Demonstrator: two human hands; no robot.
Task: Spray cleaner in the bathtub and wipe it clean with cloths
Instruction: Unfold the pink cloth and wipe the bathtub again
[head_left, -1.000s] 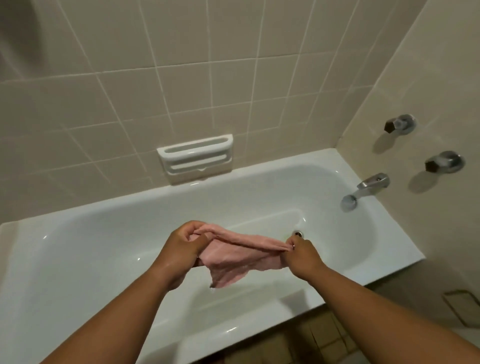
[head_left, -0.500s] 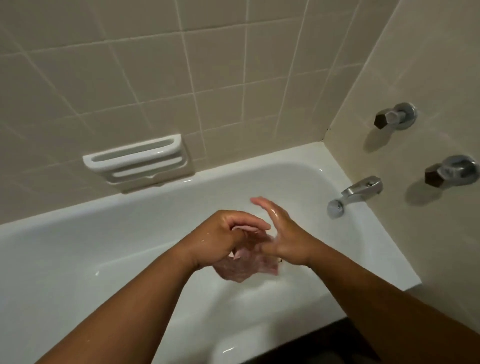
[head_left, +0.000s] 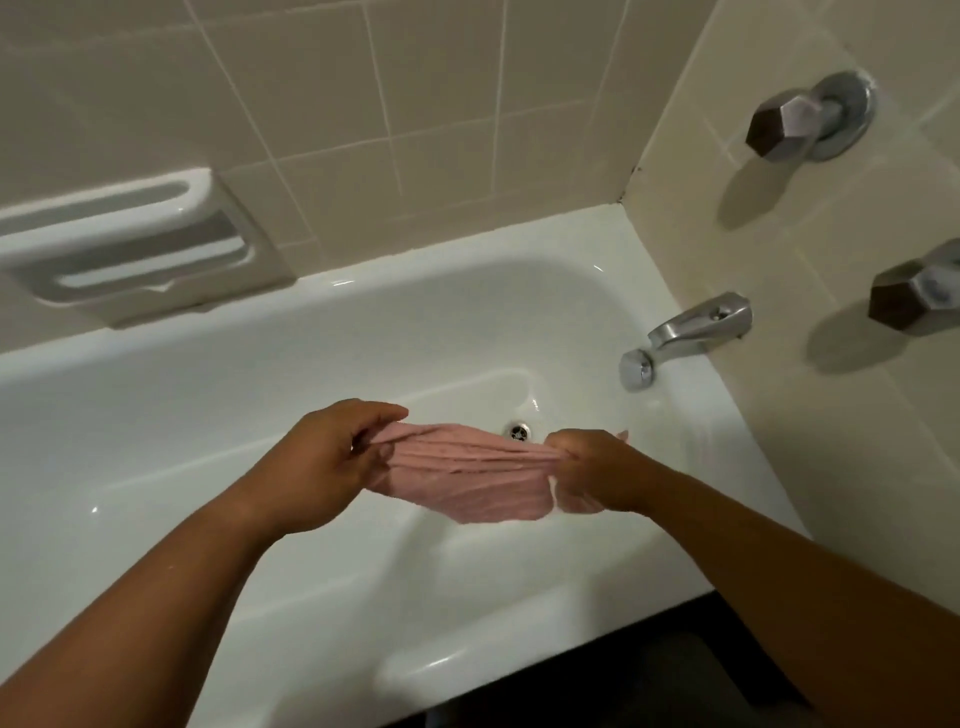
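Both hands hold a pink cloth (head_left: 470, 475) stretched between them above the white bathtub (head_left: 260, 374), close to the drain (head_left: 518, 431). The left hand (head_left: 324, 462) pinches one end with its fingers curled round the fabric; the right hand (head_left: 597, 470) grips the other end in a closed fist. The cloth sags in folds between them. A metal spout (head_left: 685, 332) juts from the tiled wall (head_left: 779, 249) beside two taps (head_left: 800, 122).

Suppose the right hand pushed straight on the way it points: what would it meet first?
The right hand would likely bunch the pink cloth it pinches, then reach the left hand; depth unclear.
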